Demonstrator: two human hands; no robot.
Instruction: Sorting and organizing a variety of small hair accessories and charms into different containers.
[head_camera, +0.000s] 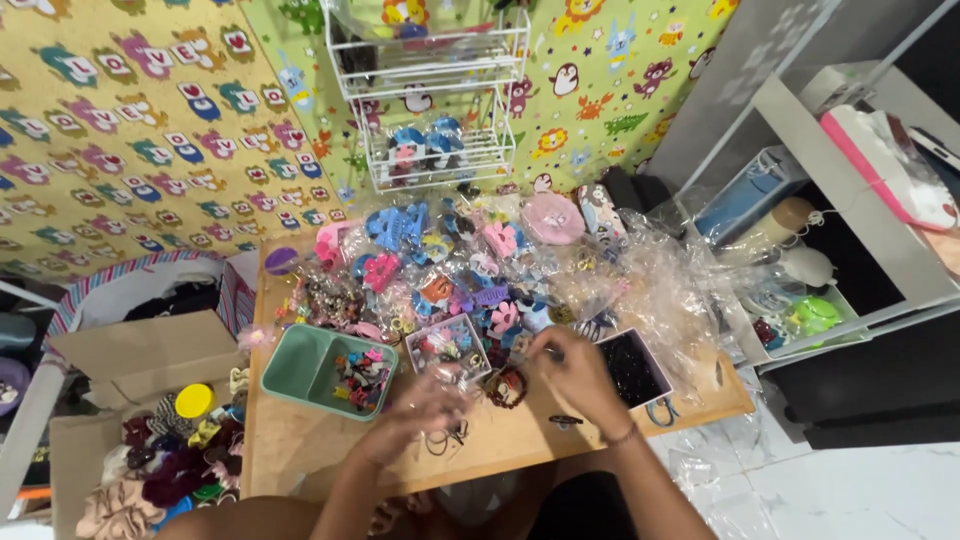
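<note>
My left hand (425, 405) is blurred, hovering low over the wooden table (300, 440) with something small and clear between the fingers; what it is cannot be told. My right hand (570, 375) pinches a small dark item near a dark red beaded ring (507, 387). Just beyond the hands sit a small clear box of colourful hair accessories (447, 345) and a pink-rimmed box of black hair ties (632, 368). A large heap of colourful hair clips and bows (450, 270) covers the far half of the table.
A green divided tray (305, 368) with small clips stands at the left. A white wire rack (435, 100) stands against the patterned wall. Cardboard boxes with scrunchies (170, 450) lie on the floor left. White shelves (800, 200) stand right, crumpled clear bags (670, 290) beside them.
</note>
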